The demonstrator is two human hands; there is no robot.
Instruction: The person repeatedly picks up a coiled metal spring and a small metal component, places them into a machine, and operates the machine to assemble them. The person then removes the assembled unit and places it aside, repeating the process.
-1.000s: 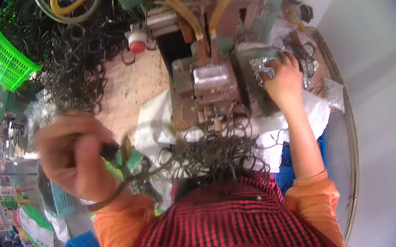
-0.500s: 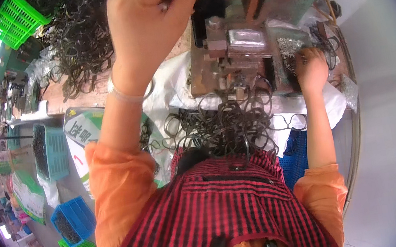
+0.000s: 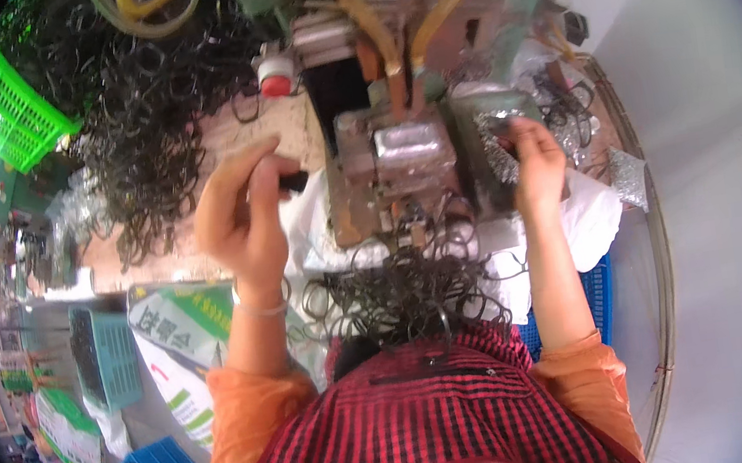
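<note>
Nearest, a tangle of black loops lies against the checked apron, at the near edge of the worktop. The left hand is raised left of the machine, its fingers pinching a small black piece at the tips. The right hand is at the dark tray right of the machine, its bent fingertips at the shiny metal bits inside; whether they grip one cannot be told. Between the hands, a bright metal block sits on the machine. Beyond stand a red button and yellowish hoses. A larger heap of black loops occupies the far left, beside a green basket.
</note>
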